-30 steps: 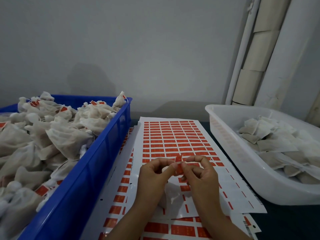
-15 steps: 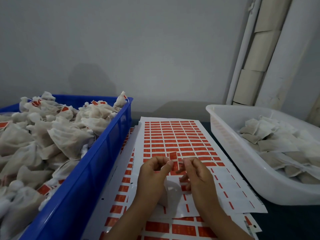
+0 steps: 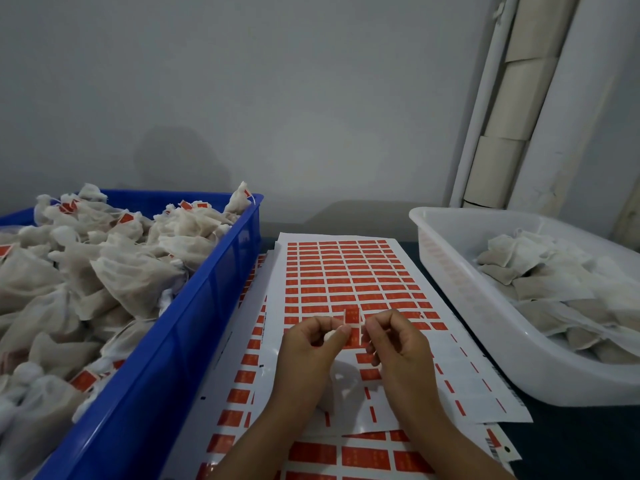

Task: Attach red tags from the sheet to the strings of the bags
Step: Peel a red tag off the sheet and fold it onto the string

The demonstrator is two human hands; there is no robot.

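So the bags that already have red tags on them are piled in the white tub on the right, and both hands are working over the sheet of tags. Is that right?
Not quite. The head view shows the bags with red tags piled in the blue crate on the left; the bags in the white tub on the right show no tags. The rest holds: the left hand and right hand are over the sheet, with a red tag between them.
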